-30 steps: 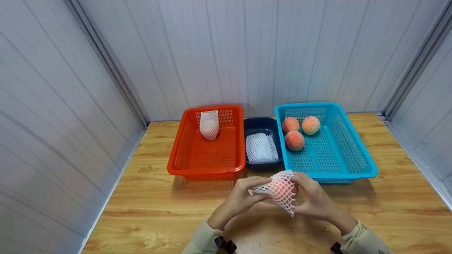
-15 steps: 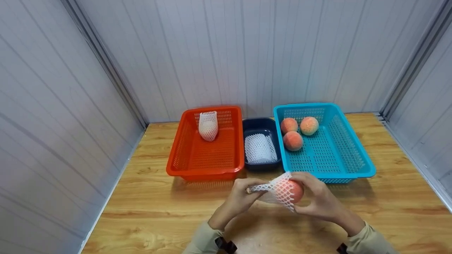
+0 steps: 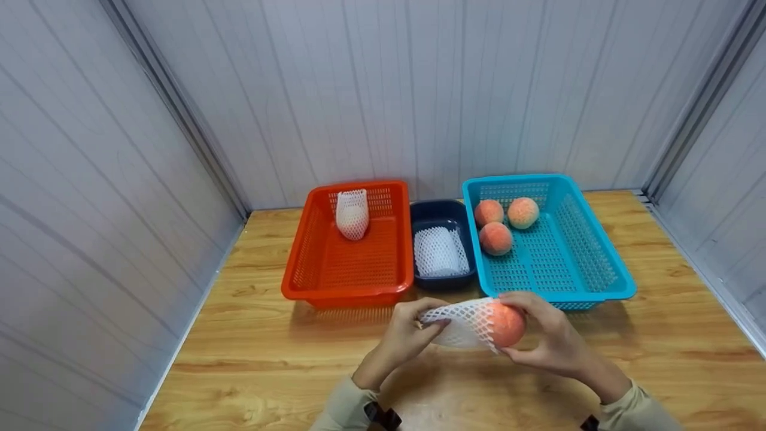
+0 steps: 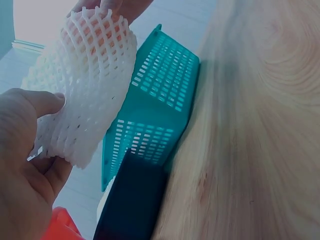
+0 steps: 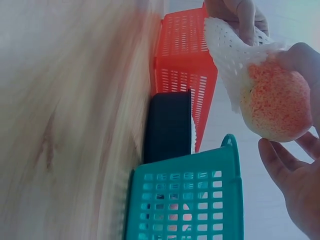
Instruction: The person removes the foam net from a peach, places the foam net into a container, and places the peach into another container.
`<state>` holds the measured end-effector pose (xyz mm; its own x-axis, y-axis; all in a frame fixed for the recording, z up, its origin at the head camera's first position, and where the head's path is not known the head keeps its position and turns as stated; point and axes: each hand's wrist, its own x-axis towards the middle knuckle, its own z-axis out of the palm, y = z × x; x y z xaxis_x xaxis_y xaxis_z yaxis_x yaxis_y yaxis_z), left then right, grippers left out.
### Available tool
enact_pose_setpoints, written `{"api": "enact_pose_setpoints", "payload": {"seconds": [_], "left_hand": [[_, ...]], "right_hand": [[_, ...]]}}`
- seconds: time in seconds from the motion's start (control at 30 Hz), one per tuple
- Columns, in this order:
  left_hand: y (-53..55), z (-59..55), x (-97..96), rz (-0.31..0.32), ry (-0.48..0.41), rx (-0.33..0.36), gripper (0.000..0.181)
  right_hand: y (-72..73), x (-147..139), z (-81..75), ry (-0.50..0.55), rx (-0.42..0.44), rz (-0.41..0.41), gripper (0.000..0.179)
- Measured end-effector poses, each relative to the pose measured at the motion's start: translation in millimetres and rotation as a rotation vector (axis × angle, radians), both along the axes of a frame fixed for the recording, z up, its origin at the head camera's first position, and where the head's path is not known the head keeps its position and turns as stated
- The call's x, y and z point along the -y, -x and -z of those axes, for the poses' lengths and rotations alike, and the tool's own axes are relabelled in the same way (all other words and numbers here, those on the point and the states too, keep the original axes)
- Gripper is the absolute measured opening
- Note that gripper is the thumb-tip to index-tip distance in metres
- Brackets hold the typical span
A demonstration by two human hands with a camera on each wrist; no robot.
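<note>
A peach (image 3: 508, 324) sits partly inside the mouth of a white foam net sleeve (image 3: 464, 320), held above the table's near part. My left hand (image 3: 407, 332) pinches the sleeve's far-left end between thumb and fingers. With thumb below and fingers above, my right hand (image 3: 553, 341) grips the peach at the sleeve's right end. In the right wrist view most of the peach (image 5: 275, 102) is bare, and the net (image 5: 227, 52) covers only its side towards the left hand. The left wrist view shows the sleeve (image 4: 85, 95) stretched wide, with the peach's colour through its mesh.
An orange-red basket (image 3: 347, 293) at left holds one net-wrapped fruit (image 3: 352, 216). Between the baskets, a dark blue tub (image 3: 443, 209) contains white foam nets (image 3: 440, 251). The blue basket (image 3: 556, 296) at right holds several peaches (image 3: 495, 239). Pale panel walls (image 3: 383, 90) enclose the table (image 3: 251, 371).
My right hand has moved right with the peach, which now shows more outside the net. The sleeve is drawn out longer between the hands; my left hand stays nearly in place.
</note>
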<state>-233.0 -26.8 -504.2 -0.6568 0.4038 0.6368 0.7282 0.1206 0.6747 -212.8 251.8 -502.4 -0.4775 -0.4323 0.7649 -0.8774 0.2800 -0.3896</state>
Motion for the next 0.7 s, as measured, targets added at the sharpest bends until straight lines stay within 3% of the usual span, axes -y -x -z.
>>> {"api": "enact_pose_setpoints", "payload": {"seconds": [0.17, 0.33, 0.43, 0.57, 0.7], "left_hand": [[10.3, 18.2, -0.1, -0.022, -0.021, 0.003, 0.029], [11.0, 20.4, -0.5, -0.067, -0.033, -0.006, 0.039], [7.8, 14.3, -2.1, -0.100, -0.056, -0.005, 0.041], [-1.5, -2.4, -3.8, -0.135, -0.110, -0.010, 0.035], [-6.6, -12.7, -5.1, -0.187, -0.156, -0.055, 0.032]], "right_hand": [[-9.4, -0.5, -14.3, 0.033, -0.024, 0.003, 0.079], [-18.2, -2.6, -29.1, 0.058, -0.020, 0.011, 0.072], [-18.7, -6.1, -31.9, 0.078, -0.023, 0.013, 0.071], [-15.8, -11.4, -32.5, 0.117, -0.043, 0.011, 0.070], [-13.6, -14.8, -32.1, 0.138, -0.072, 0.028, 0.069]]}}
